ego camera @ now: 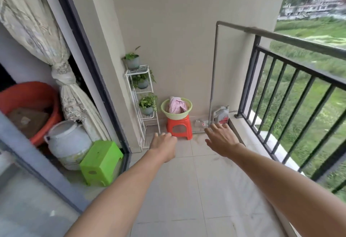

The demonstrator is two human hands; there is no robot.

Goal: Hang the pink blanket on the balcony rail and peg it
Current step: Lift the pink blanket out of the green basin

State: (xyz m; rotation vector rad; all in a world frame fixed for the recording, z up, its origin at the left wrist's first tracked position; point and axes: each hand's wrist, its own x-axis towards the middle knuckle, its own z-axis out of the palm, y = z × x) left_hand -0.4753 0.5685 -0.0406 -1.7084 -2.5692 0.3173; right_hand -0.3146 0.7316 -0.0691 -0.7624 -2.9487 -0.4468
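Left hand (pixel 163 143) and right hand (pixel 221 137) stretched forward, both empty
The left is loosely curled, the right spread flat; beyond them the red stool (pixel 180 124) carries a green basin (pixel 176 116) with the pink blanket (pixel 176 105) bunched inside, the balcony rail (pixel 292 35) to the stool's right

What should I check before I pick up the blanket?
1. Hands free: left hand and right hand hold nothing. Ok.
2. Blanket within view: bunched in the basin on the red stool, beyond both hands, untouched. Ok.
3. Path: the floor between you and the stool is bare. Ok.
4. Rail: nothing hangs on the stretch in view. Ok.
5. Pegs: none in view. Cannot tell.
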